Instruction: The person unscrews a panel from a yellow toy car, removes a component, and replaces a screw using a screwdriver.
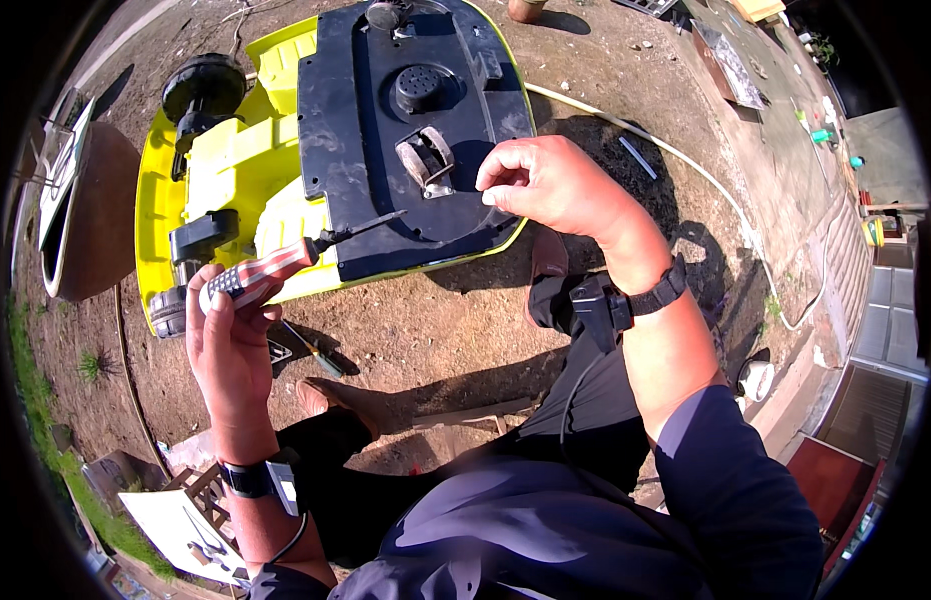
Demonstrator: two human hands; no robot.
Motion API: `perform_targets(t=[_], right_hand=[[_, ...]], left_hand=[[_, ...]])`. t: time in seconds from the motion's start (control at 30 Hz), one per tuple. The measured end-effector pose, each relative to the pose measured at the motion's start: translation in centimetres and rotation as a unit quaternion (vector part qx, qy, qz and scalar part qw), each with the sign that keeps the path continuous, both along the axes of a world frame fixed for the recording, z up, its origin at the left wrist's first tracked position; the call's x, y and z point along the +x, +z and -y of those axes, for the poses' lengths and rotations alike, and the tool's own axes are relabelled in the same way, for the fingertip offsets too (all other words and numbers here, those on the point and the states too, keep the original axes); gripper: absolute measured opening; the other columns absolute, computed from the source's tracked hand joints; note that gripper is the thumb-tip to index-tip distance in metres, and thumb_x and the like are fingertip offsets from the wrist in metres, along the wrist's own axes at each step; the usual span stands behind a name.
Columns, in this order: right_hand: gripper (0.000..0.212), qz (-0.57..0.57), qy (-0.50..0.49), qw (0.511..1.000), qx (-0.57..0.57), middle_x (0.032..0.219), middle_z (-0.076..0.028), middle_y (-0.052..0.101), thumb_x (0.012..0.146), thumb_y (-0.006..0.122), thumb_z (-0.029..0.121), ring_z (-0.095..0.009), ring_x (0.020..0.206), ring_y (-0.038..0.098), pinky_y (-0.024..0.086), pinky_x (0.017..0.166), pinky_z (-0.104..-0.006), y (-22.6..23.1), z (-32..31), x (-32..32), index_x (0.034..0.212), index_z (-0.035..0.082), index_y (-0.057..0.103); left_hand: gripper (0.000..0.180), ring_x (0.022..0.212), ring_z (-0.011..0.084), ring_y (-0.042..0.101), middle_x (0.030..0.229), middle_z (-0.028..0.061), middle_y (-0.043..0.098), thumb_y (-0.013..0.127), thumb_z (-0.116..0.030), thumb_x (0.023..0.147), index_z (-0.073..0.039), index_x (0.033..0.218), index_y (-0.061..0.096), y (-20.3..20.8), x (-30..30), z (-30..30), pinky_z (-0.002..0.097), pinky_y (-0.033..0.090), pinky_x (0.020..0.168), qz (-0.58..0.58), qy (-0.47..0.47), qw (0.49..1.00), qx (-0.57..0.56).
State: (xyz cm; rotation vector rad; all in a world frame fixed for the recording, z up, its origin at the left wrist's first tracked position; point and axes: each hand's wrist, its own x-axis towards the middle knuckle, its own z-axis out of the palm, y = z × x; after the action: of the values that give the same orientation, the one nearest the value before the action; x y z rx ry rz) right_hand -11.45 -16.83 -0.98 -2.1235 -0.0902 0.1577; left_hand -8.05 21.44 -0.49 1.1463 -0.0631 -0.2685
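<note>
My left hand point(230, 340) is wrapped round the handle of a screwdriver point(270, 272), red-and-white striped with a dark patterned end. Its dark shaft points right, over the edge of a black base panel point(335, 130). That panel covers part of an upturned bright yellow plastic ride-on toy body point(240, 160). My right hand point(540, 180) hovers at the panel's right side, fingers curled and thumb against the forefinger; whatever they may pinch is too small to make out. Just left of it stands a caster wheel point(425, 160) on a metal bracket.
Black wheels and motor housings point(203, 235) line the toy's left side. A second screwdriver point(315, 350) lies on the dirt near my shoe. A pale hose point(675, 150) curves along the right. To the left stands a brown tub point(100, 215); a white board point(180, 530) lies lower left.
</note>
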Motion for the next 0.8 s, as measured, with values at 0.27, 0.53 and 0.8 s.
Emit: perform_targets(t=[0.27, 0.53, 0.8], right_hand=[[0.011, 0.038, 0.059, 0.989, -0.130, 0.081, -0.009, 0.066, 0.076, 0.076, 0.006, -0.023, 0.075, 0.066, 0.052, 0.068, -0.0329, -1.3, 0.3, -0.8, 0.086, 0.004, 0.071], [0.009, -0.007, 0.091, 0.985, -0.144, 0.083, -0.010, 0.067, 0.075, 0.075, 0.010, -0.029, 0.081, 0.067, 0.053, 0.072, -0.0387, -0.7, 0.2, -0.9, 0.083, 0.007, 0.072], [0.008, 0.029, 0.108, 0.978, -0.175, 0.080, -0.009, 0.064, 0.075, 0.073, 0.009, -0.027, 0.074, 0.066, 0.052, 0.066, -0.0358, -1.3, 0.5, -1.1, 0.083, 0.006, 0.072]], left_hand=[[0.034, 0.105, 0.0312, 0.071, 0.115, 0.0140, 0.068, 0.056, -0.017, 0.102, -0.005, 0.133, 0.047, -0.4, 0.2, 0.1, 0.0331, 0.058, 0.077, 0.002, 0.004, 1.000, 0.011], [0.035, 0.106, 0.0304, 0.071, 0.115, 0.0137, 0.068, 0.057, -0.018, 0.103, -0.005, 0.134, 0.047, -0.5, 0.3, 0.2, 0.0328, 0.058, 0.077, -0.001, 0.006, 1.000, 0.021], [0.034, 0.106, 0.0298, 0.071, 0.115, 0.0136, 0.068, 0.056, -0.017, 0.103, -0.006, 0.134, 0.048, -0.5, 0.2, 0.2, 0.0326, 0.058, 0.076, 0.003, 0.004, 1.000, 0.028]])
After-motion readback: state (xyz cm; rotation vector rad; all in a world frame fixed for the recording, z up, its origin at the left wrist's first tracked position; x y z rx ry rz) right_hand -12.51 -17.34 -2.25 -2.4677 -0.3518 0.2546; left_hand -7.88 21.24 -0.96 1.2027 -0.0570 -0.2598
